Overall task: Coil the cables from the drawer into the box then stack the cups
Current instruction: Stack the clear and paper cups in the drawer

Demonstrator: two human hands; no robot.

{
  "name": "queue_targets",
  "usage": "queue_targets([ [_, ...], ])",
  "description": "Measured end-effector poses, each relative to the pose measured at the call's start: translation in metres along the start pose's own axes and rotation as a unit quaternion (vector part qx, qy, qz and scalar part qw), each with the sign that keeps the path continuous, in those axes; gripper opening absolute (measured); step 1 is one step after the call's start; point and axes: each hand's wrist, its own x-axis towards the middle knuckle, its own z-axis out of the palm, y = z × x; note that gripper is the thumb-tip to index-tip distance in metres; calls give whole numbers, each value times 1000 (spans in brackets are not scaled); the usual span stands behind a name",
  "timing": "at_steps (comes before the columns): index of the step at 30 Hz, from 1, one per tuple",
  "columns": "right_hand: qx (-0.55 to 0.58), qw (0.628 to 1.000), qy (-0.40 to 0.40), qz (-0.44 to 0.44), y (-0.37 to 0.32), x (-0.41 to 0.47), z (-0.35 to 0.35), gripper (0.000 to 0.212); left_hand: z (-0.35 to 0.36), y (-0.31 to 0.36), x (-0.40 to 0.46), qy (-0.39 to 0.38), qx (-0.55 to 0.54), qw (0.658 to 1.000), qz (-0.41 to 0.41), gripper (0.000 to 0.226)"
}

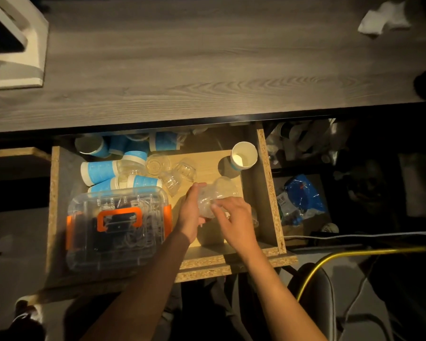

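1. Down in the open chipboard drawer (263,153), beneath the grey wood-grain desk top (182,57), both hands are seen on clear plastic cups.
2. A clear plastic cup (217,193), lying on its side near the drawer's middle, is held by the left hand (191,212), whose fingers are curled round its lower part.
3. The same cup is touched from above by the right hand (234,217); its fingers are bent over the plastic, and a second clear cup (253,216) seems to be tucked beneath its palm, though this cannot be told for certain.
4. The cable step is judged done: pale coiled cables (148,217) are seen through the closed clear plastic box with orange latches (118,230), set in the drawer's near left corner.
5. The cup-stacking step is judged to be in hand and barely begun.
6. For the next move, the held cups would need to be lined up mouth to base and nested, then more loose clear cups (172,173) gathered.
7. Blue-and-white paper cups (99,171) lie tumbled at the back left; one white paper cup (244,155) stands upright at the back right.
8. Cups at the drawer's rear are cut off by the desk edge, and transparent rims are hard to separate in the dim light.
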Motion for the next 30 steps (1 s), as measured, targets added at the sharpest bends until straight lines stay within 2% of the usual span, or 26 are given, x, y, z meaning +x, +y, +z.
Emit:
queue_targets([
  [2,-31,999,-40,-12,-1,-2,4,53,3,2,-5,-28,-1,1000,-10,52],
  [6,7,998,-63,2,0,2,0,54,5,-1,-9,-76,82,994,16,65],
  [9,79,992,-102,10,3,5,-7,34,5,-1,-10,-69,113,991,27,42],
  [11,203,977,-46,46,-3,1,-17,26,2,-2,-8,-50,73,996,15,26],
  [13,303,945,65,106,-10,0,-26,25,0,-2,-7,-44,43,998,13,23],
  [14,331,927,101,143,-11,3,-27,25,0,-2,-7,-47,31,998,16,22],
  [15,348,914,103,179,-13,7,-26,28,2,-2,-8,-53,19,998,20,22],
  [19,351,896,-1,272,-17,20,-12,38,11,-2,-13,-70,-2,997,41,24],
  [27,315,909,61,267,-15,17,-1,38,8,-9,-14,-47,37,997,41,20],
  [30,310,904,-15,294,-9,16,1,44,2,-18,-13,-57,13,998,-2,21],
])
